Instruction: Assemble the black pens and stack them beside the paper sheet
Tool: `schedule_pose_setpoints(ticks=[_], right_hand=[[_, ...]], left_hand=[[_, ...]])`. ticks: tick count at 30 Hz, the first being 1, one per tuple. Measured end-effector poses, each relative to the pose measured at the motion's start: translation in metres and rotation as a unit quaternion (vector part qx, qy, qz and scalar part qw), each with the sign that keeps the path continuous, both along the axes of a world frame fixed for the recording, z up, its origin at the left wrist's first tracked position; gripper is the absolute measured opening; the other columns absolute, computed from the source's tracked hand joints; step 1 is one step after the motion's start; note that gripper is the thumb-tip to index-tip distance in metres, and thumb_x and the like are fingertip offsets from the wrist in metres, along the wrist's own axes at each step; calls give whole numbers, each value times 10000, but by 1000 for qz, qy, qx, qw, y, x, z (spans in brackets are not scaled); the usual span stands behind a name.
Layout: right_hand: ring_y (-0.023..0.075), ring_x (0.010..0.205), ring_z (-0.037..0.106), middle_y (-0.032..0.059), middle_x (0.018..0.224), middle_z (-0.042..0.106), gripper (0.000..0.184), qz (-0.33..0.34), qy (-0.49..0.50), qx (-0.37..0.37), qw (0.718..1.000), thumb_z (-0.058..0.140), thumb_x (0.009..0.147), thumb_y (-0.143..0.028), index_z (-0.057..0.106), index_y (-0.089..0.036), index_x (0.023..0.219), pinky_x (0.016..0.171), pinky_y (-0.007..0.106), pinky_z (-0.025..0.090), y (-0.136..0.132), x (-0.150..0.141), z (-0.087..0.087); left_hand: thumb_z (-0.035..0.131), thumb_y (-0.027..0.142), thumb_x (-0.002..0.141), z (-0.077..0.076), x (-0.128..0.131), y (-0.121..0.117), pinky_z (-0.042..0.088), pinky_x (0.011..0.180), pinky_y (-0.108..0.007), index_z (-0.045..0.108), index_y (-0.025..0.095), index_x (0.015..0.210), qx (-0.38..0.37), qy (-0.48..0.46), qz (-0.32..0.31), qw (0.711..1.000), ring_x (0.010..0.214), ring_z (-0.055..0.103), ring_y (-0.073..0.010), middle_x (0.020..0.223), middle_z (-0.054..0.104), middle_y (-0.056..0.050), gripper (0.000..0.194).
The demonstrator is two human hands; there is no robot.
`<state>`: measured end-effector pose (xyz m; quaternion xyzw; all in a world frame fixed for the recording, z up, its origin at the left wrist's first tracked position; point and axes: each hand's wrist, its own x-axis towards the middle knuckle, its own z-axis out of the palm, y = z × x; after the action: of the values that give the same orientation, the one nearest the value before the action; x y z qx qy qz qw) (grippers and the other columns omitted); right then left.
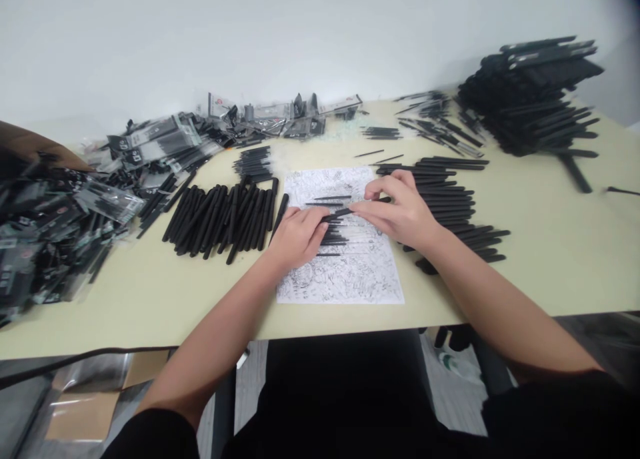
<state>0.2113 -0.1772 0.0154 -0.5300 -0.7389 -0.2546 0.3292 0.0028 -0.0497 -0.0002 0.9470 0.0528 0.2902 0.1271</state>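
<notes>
Over a scribbled white sheet of paper, my left hand and my right hand meet at a slim black pen. My left fingers close on its left end, while my right fingertips pinch its right end. Thin black refill-like sticks lie on the paper beneath, partly covered by my left hand. Left of that hand is a pile of thick black pen tubes. Beside my right hand lies a stack of black pen barrels, partly hidden by the hand and forearm.
Clear packets with black pens heap along the left and back of the table. A tall black pile of pens stands at the back right. Small bundles of thin sticks lie beyond the paper. An open cardboard box sits below.
</notes>
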Motion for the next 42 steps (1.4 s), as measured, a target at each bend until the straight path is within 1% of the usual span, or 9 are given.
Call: schedule_pose_setpoints(ticks=[5,11,16,19,23,29,36,39,42], right_hand=[[104,750,491,-18,897,560,116,7,9,22,1000,603,886,-218,648,-302,953,779,331,330,-1,-1,3],[104,729,477,-30,858,569,103,7,16,19,1000,608,889,-253,657,-325,943,769,329,334,-2,-2,6],[97,714,470,-30,866,574,86,24,4,43,999,634,873,-248,653,-306,934,764,323,343,-2,-3,5],[97,713,471,-27,869,575,124,33,7,58,998,657,856,-241,652,-303,963,777,330,347,-2,-3,5],[103,711,473,-30,864,583,195,40,22,61,997,672,846,-258,660,-340,1022,779,338,352,-3,-3,4],[123,684,474,-31,770,582,180,17,50,28,998,646,857,-280,678,-381,1002,765,361,364,-6,-4,0],[116,649,501,-39,742,601,159,20,36,23,999,668,842,-341,678,-353,1001,757,365,377,-7,-7,4],[117,642,533,-34,743,627,171,33,22,19,999,659,851,-379,676,-324,1013,771,372,387,-9,-9,9],[111,596,521,-32,697,626,186,40,18,36,998,663,849,-384,679,-283,1005,780,373,393,-10,-13,11]], left_hand=[[408,214,962,2,0,-2,431,815,-333,537,150,1087,28,-47,-9,998,868,644,-173,985,699,-70,190],[468,169,925,7,1,-1,427,783,-336,548,151,1066,104,-93,7,990,824,600,-186,933,686,-71,163],[498,138,905,8,2,1,445,807,-337,543,154,1083,140,-124,18,982,890,587,-198,1000,659,-89,185],[497,135,905,7,1,2,461,812,-338,533,161,1102,147,-132,18,980,922,582,-201,1034,635,-97,202],[513,123,895,7,1,2,476,798,-334,526,174,1119,144,-146,11,979,915,576,-188,1050,607,-103,229],[486,139,912,8,-1,0,485,798,-346,494,208,1160,129,-143,8,981,934,577,-187,1061,600,-97,257],[464,137,917,10,-1,0,479,791,-345,490,204,1153,127,-148,-1,981,934,576,-187,1037,608,-93,247],[494,123,895,11,0,0,471,752,-334,502,189,1130,149,-162,4,975,885,572,-183,1010,613,-95,244],[495,110,886,13,0,-2,457,732,-324,505,180,1124,173,-170,12,970,856,572,-180,979,623,-88,249]])
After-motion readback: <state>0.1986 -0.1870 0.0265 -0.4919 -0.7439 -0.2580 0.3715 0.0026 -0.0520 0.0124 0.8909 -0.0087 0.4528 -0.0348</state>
